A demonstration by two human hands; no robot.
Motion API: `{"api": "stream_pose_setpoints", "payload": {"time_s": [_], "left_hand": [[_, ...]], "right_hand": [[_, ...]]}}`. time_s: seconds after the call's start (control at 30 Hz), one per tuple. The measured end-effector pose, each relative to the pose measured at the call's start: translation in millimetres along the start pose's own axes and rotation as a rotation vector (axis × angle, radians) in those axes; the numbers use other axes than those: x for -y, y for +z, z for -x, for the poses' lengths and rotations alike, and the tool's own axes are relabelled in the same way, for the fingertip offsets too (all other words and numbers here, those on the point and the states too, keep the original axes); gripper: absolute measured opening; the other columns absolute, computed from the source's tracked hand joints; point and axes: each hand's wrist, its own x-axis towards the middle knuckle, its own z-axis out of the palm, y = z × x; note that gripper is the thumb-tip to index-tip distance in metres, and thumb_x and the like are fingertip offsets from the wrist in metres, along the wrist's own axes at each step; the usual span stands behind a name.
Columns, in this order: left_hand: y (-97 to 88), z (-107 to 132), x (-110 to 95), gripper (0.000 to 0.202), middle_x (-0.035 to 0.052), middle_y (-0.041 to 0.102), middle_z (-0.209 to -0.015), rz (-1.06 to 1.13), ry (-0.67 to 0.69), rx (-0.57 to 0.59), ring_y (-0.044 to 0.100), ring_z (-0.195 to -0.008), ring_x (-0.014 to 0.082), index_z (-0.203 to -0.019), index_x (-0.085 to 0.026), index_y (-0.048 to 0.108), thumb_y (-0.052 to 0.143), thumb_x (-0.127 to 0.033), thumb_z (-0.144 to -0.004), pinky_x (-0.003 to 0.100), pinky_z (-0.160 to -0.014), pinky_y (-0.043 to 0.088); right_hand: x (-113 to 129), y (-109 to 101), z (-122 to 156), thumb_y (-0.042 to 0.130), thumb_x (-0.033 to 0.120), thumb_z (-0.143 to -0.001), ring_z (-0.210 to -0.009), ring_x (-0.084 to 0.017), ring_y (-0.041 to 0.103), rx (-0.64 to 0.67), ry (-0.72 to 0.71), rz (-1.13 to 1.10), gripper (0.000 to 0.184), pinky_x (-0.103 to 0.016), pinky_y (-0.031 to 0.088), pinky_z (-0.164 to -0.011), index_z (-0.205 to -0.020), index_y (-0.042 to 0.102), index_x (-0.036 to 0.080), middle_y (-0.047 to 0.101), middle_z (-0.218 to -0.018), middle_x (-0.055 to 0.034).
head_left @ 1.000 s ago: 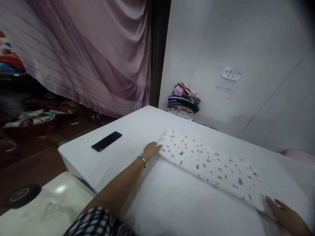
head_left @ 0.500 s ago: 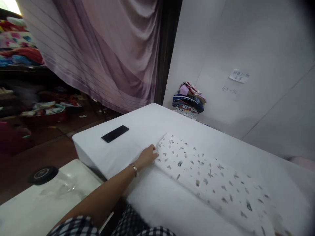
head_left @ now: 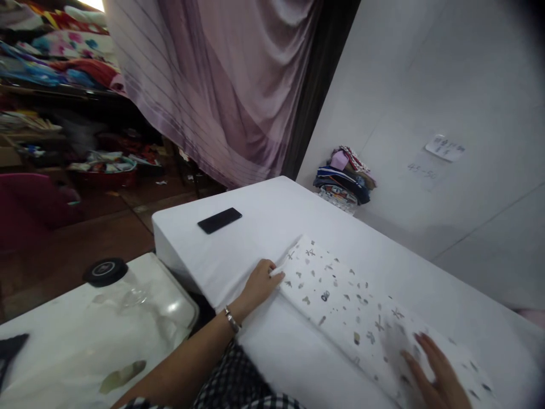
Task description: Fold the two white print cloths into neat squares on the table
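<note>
A long folded white cloth printed with small grey and brown motifs lies slantwise across the white-covered table. At its near left corner, my left hand pinches the edge between thumb and fingers; a bracelet circles that wrist. My right hand rests over the right part of the cloth with its fingers spread, partly cut off by the bottom of the view. A pale blur beside its fingers hides some of the print.
A black phone lies on the white table. At left, a lower white surface holds a round black object and clear plastic. Folded clothes are stacked by the wall. A purple curtain hangs behind.
My right hand has come into view over the cloth, fingers spread. My left hand keeps its pinch on the corner. The head view has turned a little left.
</note>
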Motion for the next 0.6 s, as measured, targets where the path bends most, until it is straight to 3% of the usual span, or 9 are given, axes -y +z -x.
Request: {"api": "stream_pose_setpoints", "payload": {"time_s": [0.07,0.1,0.2,0.3,0.4,0.6], "left_hand": [[2.7,3,3,0.014,0.0023,0.053,-0.092,-0.003,0.084,-0.034,0.052,-0.075,0.0152,-0.087,-0.02,0.048,0.051,-0.03,-0.078,0.029,-0.07,0.042],[4.1,5,4,0.012,0.0024,0.053,-0.096,-0.019,0.137,-0.043,0.052,-0.077,0.0149,-0.089,-0.02,0.047,0.049,-0.027,-0.079,0.029,-0.071,0.043],[7.6,11,5,0.011,0.0041,0.05,-0.111,-0.133,0.284,-0.021,0.053,-0.086,0.015,-0.094,-0.021,0.047,0.045,-0.022,-0.083,0.029,-0.076,0.044],[9.1,16,3,0.012,0.0063,0.046,-0.124,-0.32,0.341,0.051,0.054,-0.094,0.0177,-0.095,-0.02,0.049,0.043,-0.018,-0.085,0.031,-0.076,0.045],[8.3,18,0,0.016,0.007,0.046,-0.128,-0.446,0.368,0.11,0.053,-0.101,0.0207,-0.095,-0.02,0.052,0.04,-0.014,-0.085,0.032,-0.077,0.046],[5.0,16,-2,0.021,0.0053,0.049,-0.124,-0.434,0.357,0.17,0.051,-0.104,0.0201,-0.098,-0.02,0.052,0.041,-0.012,-0.083,0.031,-0.079,0.045]], "right_hand": [[41,25,-11,0.036,0.054,-0.087,-0.133,-0.029,0.028,0.127,-0.126,-0.03,0.056,-0.044,0.046,-0.093,-0.135,0.04,0.027,0.027,-0.147,-0.0044],[60,37,-15,0.034,0.051,-0.088,-0.136,-0.028,0.022,0.178,-0.206,-0.025,0.056,-0.048,0.035,-0.104,-0.138,0.035,0.026,0.023,-0.149,-0.0036],[98,65,-21,0.033,0.051,-0.09,-0.137,-0.027,0.017,0.311,-0.331,0.032,0.057,-0.054,0.018,-0.109,-0.141,0.029,0.028,0.023,-0.149,-0.0035],[103,77,-21,0.033,0.05,-0.09,-0.137,-0.026,0.017,0.349,-0.35,0.069,0.056,-0.055,0.016,-0.109,-0.141,0.029,0.029,0.023,-0.149,-0.0032],[97,76,-21,0.033,0.05,-0.09,-0.137,-0.026,0.017,0.364,-0.335,0.065,0.055,-0.055,0.016,-0.109,-0.141,0.03,0.03,0.023,-0.148,-0.0033],[111,64,-28,0.038,0.053,-0.088,-0.136,-0.028,0.02,0.412,-0.235,-0.018,0.054,-0.057,0.019,-0.107,-0.136,0.04,0.029,0.027,-0.147,-0.005]]}}
